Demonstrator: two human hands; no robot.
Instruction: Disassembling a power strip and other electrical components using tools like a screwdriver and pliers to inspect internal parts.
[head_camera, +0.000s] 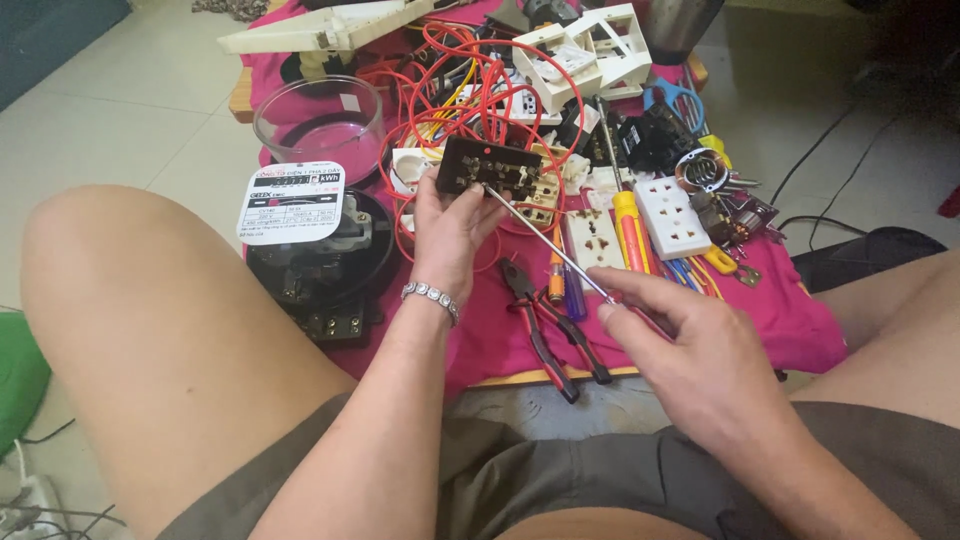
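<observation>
2 hands (455, 225), 3 screwdrivers (548, 245), 1 pair of pliers (545, 330), 1 glass bowl (318, 118).

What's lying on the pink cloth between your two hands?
In the head view, red-handled pliers lie on the pink cloth between the left hand and right hand, beside a purple-handled screwdriver.

left hand (450, 225): raised, fingers curled, gripping | right hand (690, 345): fingers pinched, palm down
</observation>
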